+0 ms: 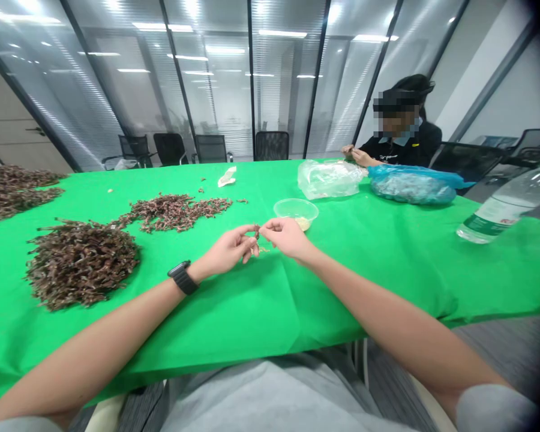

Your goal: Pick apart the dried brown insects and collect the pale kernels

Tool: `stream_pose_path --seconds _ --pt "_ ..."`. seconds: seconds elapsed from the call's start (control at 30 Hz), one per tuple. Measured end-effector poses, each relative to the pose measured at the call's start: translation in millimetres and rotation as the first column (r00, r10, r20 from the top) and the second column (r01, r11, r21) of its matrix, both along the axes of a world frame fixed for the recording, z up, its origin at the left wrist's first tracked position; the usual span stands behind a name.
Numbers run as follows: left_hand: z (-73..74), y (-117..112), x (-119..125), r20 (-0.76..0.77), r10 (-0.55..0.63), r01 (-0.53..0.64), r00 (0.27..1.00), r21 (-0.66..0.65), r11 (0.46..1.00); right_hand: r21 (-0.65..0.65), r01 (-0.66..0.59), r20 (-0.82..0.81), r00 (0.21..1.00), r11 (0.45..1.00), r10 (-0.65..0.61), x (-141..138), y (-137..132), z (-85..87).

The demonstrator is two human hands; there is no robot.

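Note:
My left hand (227, 252) and my right hand (285, 235) meet above the green tablecloth (234, 312), fingertips almost touching. A small brown twiggy piece (256, 234) sits in the left fingertips; the right fingers curl close against it, and I cannot tell whether they grip it too. A few loose crumbs (263, 249) lie on the cloth just below. A clear plastic bowl (296, 212) with pale contents stands just beyond my right hand. A black smartwatch (182, 278) circles my left wrist.
Heaps of dried brown twiggy pieces (81, 262) lie to the left. A clear plastic bag (328, 179), a blue bag (411, 184) and a water bottle (506, 204) stand further right. A seated co-worker (400, 141) works at the far end, with several chairs behind.

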State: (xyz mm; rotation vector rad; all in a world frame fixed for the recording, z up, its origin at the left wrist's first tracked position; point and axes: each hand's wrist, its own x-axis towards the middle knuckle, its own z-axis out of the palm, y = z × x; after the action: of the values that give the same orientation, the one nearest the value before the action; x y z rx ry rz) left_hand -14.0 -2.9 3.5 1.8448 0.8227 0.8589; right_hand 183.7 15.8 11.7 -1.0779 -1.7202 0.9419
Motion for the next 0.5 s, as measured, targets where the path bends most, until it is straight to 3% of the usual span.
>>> stream_pose_path --seconds 0.1,0.23,0.3,0.4,0.47,0.5 --pt "1.8 0.9 -1.2 0.016 -0.004 0.005 1.000 -0.013 1.000 0.003 -0.028 -0.032 0.999 1.000 0.028 2.3 2.8 0.4" --pt "6.1 0.6 -1.5 0.093 -0.027 0.036 0.995 -0.104 0.994 0.263 0.007 0.081 0.996 0.965 -0.029 6.2 2.8 0.6" --pt "8.4 -1.2 -0.4 0.155 -0.039 0.064 0.987 -0.163 0.985 0.405 -0.023 0.155 0.987 0.914 -0.044 9.4 2.9 0.7" --pt "11.8 -5.1 2.3 0.254 -0.036 0.098 0.966 -0.237 0.967 0.591 -0.132 0.280 0.959 0.796 -0.049 14.6 3.4 2.0" --pt "13.1 -7.0 3.7 0.287 -0.030 0.107 0.958 -0.257 0.960 0.642 -0.201 0.347 0.937 0.740 -0.047 16.2 2.7 3.4" --pt "13.3 -7.4 4.2 0.287 -0.029 0.105 0.957 -0.255 0.961 0.640 -0.212 0.365 0.930 0.738 -0.049 15.9 1.8 4.0"
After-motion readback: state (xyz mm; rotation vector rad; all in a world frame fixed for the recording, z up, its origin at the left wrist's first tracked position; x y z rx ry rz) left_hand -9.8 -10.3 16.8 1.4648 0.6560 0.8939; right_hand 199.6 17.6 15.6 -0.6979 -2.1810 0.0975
